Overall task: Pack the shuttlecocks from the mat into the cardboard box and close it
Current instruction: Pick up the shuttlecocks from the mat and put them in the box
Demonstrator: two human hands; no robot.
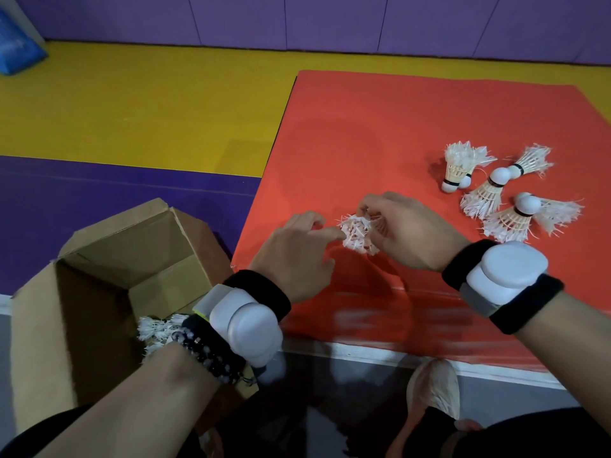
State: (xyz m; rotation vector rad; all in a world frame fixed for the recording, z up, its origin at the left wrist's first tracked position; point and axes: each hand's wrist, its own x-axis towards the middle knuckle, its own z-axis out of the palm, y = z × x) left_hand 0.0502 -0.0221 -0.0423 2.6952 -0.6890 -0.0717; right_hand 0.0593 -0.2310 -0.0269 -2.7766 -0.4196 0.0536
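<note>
Hands meet mid-frame above the red mat [396,127]: our right hand [408,234] pinches a shuttlecock [357,235], while our left hand [296,257] touches its feathers with a straight forefinger, likely steadying it. Loose shuttlecocks [496,193] lie at right. The open cardboard box [43,325] waits lower left.

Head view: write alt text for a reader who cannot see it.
A right hand grips a frayed shuttlecock over a red mat while the left hand touches its feathers. More shuttlecocks lie loose on the mat's right; an open cardboard box on the left holds others.
</note>
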